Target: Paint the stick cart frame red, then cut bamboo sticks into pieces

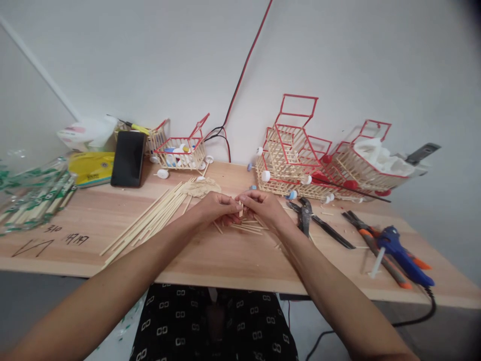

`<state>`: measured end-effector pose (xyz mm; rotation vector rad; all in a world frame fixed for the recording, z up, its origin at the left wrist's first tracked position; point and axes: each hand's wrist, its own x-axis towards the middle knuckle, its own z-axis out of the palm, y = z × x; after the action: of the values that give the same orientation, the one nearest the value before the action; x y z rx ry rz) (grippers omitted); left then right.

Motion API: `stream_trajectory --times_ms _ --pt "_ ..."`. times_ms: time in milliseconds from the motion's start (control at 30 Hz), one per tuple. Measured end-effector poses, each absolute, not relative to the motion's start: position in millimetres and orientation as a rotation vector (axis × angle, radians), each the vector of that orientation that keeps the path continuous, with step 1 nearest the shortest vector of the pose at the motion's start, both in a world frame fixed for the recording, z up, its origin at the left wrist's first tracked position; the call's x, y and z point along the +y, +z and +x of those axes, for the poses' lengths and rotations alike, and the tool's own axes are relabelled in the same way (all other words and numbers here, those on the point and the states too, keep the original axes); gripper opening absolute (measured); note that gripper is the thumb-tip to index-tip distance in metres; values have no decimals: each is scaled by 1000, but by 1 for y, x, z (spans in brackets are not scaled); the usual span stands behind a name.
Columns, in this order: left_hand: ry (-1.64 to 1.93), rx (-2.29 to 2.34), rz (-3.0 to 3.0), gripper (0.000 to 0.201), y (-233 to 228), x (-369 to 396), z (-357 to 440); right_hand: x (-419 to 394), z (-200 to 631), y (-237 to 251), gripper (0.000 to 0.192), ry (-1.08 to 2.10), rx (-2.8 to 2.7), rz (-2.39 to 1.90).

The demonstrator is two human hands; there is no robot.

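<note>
My left hand (220, 208) and my right hand (261, 205) meet over the middle of the table. Short pieces of wooden stick (241, 209) are pinched between the fingertips of both, held roughly upright; how many cannot be made out. Below the hands lie several cut stick pieces (246, 228). Left of my left hand a fan of long thin wooden sticks (150, 220) spreads over the wood. Near my right hand rest black-handled pliers (305, 215).
Small stick-built carts (287, 145) with red trim stand along the wall. A blue glue gun (400, 250) and orange-handled pliers (383, 255) lie at the right. At the left are a dark phone (128, 159), a yellow packet (91, 169) and bagged chopsticks (45, 198). A cable (417, 321) hangs over the front edge.
</note>
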<state>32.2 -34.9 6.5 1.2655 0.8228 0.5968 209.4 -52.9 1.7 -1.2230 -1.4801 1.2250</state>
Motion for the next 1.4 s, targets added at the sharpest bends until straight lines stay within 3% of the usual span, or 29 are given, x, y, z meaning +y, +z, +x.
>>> stream_trajectory --times_ms 233,467,900,1100,1400 --pt "587 728 1293 33 6 -34 31 -54 207 10 37 1203 -1397 -1240" --pt "629 799 1573 18 8 -39 34 -54 208 12 43 1255 -1273 -1218" --pt "608 748 1485 29 8 -39 36 -57 206 17 41 1041 -1467 -1235" --pt "644 717 1388 35 6 -36 32 -56 211 17 45 1226 -1266 -1039" --pt "626 718 1377 32 7 -37 32 -57 209 13 41 1293 -1321 -1156"
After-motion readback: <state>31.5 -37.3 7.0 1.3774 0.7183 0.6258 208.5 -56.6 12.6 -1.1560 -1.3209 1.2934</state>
